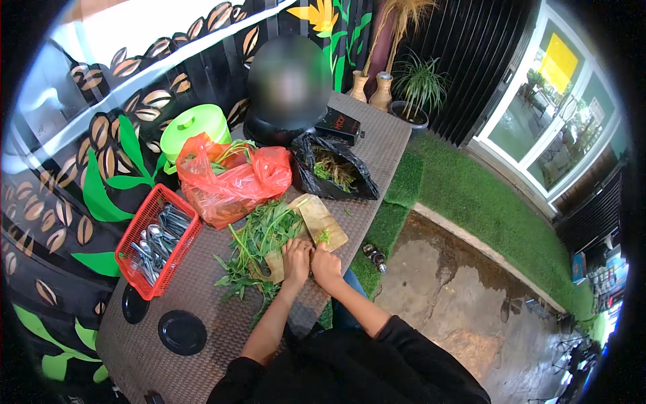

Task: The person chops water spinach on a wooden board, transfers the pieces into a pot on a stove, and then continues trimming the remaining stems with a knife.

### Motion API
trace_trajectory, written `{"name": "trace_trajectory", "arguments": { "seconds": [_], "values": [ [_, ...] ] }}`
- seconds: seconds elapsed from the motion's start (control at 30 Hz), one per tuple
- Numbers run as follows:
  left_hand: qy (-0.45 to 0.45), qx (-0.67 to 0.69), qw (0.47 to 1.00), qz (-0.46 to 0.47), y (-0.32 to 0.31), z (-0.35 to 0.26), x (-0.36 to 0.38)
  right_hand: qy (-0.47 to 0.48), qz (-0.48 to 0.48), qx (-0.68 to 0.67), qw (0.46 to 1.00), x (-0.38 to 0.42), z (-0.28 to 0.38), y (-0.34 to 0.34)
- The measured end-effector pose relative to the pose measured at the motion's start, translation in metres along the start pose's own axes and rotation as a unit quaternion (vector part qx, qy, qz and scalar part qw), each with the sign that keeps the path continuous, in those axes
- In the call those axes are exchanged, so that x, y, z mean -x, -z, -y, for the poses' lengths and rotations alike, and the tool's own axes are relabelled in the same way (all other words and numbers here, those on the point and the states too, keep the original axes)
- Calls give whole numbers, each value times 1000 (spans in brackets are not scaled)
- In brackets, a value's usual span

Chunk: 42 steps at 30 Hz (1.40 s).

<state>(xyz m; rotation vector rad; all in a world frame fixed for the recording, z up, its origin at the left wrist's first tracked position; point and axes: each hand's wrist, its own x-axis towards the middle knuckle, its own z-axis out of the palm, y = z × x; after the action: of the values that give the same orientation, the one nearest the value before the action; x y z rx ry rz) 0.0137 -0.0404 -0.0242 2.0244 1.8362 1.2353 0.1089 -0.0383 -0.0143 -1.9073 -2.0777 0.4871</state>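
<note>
Leafy green stems [259, 236] lie in a loose pile on the brown woven-pattern table [229, 320]. My left hand [297, 261] rests with curled fingers at the pile's right edge, over a wooden board. Close beside it, my right hand [326, 264] is closed; what it holds, if anything, is hidden. Just beyond my hands is a wooden cutting board [321, 221] with small light-green bits [324, 236] on it. Behind the pile sits a red plastic bag [232, 185] with greens inside. An open black plastic bag [334, 170] with stems and leaves stands to its right.
A red basket of cutlery [159, 242] and two black plates [182, 332] are on the left. A lime-green lidded pot [194, 131], a large black rounded object, partly blurred, and a black box [338, 126] stand at the back.
</note>
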Motion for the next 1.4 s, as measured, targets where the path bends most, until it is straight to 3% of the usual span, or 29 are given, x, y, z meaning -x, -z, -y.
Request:
{"name": "trace_trajectory", "arguments": {
  "seconds": [0.07,0.27,0.33,0.43,0.5,0.8,0.9,1.13,1.23,1.4],
  "values": [
    [9,-56,998,4,0,0,2,-7,18,-8,1000,3,-3,4],
    [8,-12,1000,13,-2,-5,-7,-27,33,-73,996,-8,-26,23],
    [12,-21,999,33,-2,-5,-9,9,31,-95,995,-10,-35,30],
    [8,8,998,54,0,-3,-9,22,48,-75,996,-4,-39,38],
    [17,94,995,16,4,-3,-8,26,55,-60,996,1,-38,43],
    [10,65,998,20,4,-6,-7,36,81,-3,996,7,-23,43],
    [3,58,998,4,2,-8,-7,-23,60,-5,998,13,-13,19],
    [10,38,999,-5,-3,-7,-8,9,64,-18,998,-2,-12,23],
    [21,42,999,8,-3,-6,-6,-25,66,-1,997,6,-9,18],
    [10,30,1000,-1,-6,-5,-5,35,87,-22,995,-26,-18,30]
  ]
}}
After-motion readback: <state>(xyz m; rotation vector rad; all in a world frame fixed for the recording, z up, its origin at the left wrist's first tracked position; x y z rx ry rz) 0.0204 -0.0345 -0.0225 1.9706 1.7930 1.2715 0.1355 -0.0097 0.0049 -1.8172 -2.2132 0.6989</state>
